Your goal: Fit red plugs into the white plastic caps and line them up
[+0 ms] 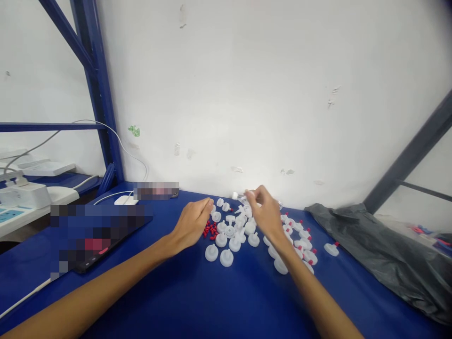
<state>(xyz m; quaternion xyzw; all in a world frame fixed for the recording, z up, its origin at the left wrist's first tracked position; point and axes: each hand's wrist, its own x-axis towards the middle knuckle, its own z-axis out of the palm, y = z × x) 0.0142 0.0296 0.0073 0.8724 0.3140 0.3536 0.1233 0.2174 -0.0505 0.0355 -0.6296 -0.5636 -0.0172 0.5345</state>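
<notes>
My left hand (193, 221) is closed, thumb and fingers pressed together, at the left edge of a pile of round white plastic pieces with short spouts (226, 257). What it pinches, if anything, is hidden. Small red plastic tips (211, 230) lie scattered just right of it. Over the pile's right side is my right hand (265, 209), also closed in a pinch; I cannot make out what is in its fingers. Behind its fingertips lies a clear item with a white cap (235, 195). Right of my right wrist, several white pieces carry red tips (310, 256).
At the left lie a dark tablet-like device (116, 240), a phone (155, 190) and a white charger (126, 200) with cables. A grey plastic bag (384, 254) covers the table's right side. Blue rack posts (102, 94) and a white wall (240, 94) bound the blue table (197, 301).
</notes>
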